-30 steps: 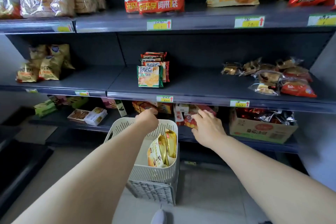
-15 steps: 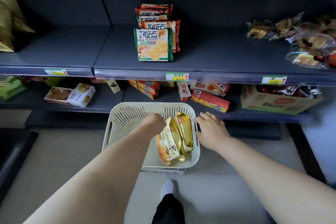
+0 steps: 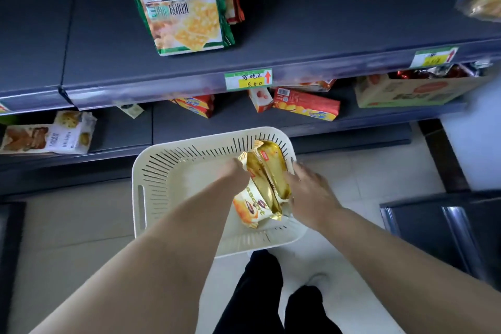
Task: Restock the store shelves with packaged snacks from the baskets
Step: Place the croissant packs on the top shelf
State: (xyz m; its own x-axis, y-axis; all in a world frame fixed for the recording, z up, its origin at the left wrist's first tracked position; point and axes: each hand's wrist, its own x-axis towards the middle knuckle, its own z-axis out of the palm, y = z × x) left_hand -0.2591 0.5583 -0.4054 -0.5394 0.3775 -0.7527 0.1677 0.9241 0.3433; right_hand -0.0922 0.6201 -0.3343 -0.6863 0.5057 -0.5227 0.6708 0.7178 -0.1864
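A cream slotted basket [image 3: 162, 171] stands on the floor below the shelves. Inside, at its right end, several golden snack packs [image 3: 268, 176] stand on edge, with an orange-and-white pack [image 3: 249, 211] in front. My left hand [image 3: 234, 175] reaches into the basket and touches the left side of the packs; its fingers are blurred and partly hidden. My right hand [image 3: 309, 192] lies against the right side of the packs by the basket rim, fingers apart. The dark middle shelf [image 3: 325, 35] above holds a green-edged cracker pack [image 3: 184, 8].
The bottom shelf holds red-and-yellow biscuit boxes [image 3: 306, 103], a white box [image 3: 46, 135] at the left and a cardboard carton [image 3: 412, 89] at the right. A price tag [image 3: 248, 79] hangs on the shelf edge. My legs [image 3: 260, 293] stand just behind the basket. A dark unit [image 3: 447, 233] sits at the right.
My head has tipped down and closer to the basket. Both hands have dropped from the bottom shelf and basket rim onto the golden packs, one on each side.
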